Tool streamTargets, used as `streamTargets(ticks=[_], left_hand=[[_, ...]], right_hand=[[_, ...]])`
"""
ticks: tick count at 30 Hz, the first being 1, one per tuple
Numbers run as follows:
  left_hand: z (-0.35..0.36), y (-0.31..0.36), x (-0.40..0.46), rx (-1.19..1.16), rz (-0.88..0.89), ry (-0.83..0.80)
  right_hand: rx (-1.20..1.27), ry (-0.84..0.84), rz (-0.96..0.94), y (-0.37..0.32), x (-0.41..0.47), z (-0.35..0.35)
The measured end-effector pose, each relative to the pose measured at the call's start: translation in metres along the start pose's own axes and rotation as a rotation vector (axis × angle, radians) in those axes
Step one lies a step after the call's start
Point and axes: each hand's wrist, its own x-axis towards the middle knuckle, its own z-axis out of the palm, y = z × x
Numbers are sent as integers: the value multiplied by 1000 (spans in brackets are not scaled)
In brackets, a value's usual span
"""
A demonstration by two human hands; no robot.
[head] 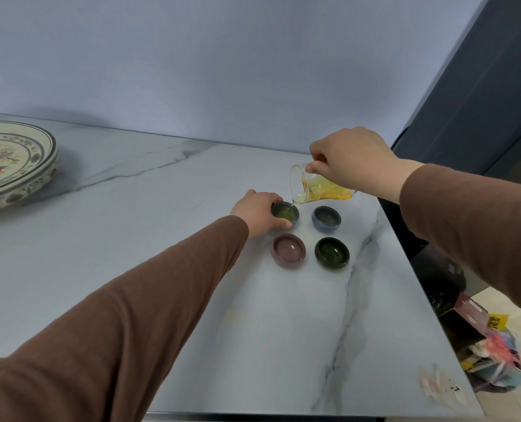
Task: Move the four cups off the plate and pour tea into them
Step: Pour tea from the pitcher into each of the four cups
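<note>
Marble table (161, 269), plate (44, 153) far left. Right fingers (317, 161) pinch the tilted pitcher (320, 190), its spout over the far-left cup (285, 213) that left fingers (279, 225) curl around; the blue cup (326, 219) waits just right of it.

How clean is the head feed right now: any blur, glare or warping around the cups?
Head view: the four cups and the tilted clear glass pitcher are sharp; the purple glazed cup shows a soft sheen, not glare. Wide-angle distortion bends the marble table edges. The bottom-right corner smears. The patterned ceramic plate casts a soft shadow.
</note>
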Motion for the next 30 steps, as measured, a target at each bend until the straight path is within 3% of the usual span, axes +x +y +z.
streamTargets(ticks=[16, 25, 30], left_hand=[[-2, 4, -4, 6, 2, 4], [-6, 7, -21, -108, -5, 32], [-10, 5, -51, -97, 46, 128]], right_hand=[[55, 21, 49, 5, -7, 3], [520, 25, 437, 25, -48, 26], [643, 34, 465, 20, -67, 23]])
